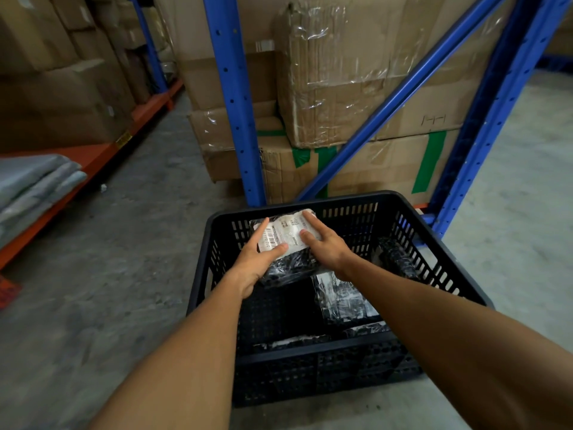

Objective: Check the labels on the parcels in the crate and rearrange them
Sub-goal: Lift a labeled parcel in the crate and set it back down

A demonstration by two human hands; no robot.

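Observation:
A black slatted plastic crate (pixel 434 265) stands on the concrete floor below me. Both hands hold one black-wrapped parcel (pixel 290 265) with a white barcode label (pixel 285 232) facing up, over the crate's far left part. My left hand (pixel 259 259) grips its left edge, thumb on the label. My right hand (pixel 325 243) rests on its right side, fingers spread over the label. More black-wrapped parcels lie in the crate: one (pixel 341 297) in the middle, one (pixel 397 256) against the right wall, others (pixel 310 338) near the front wall.
A blue steel rack (pixel 235 97) with stacked cardboard boxes (pixel 341 72) stands right behind the crate. On the left an orange shelf (pixel 93 162) carries boxes and grey mailer bags (pixel 34 181). Concrete floor (pixel 124 259) stretches between.

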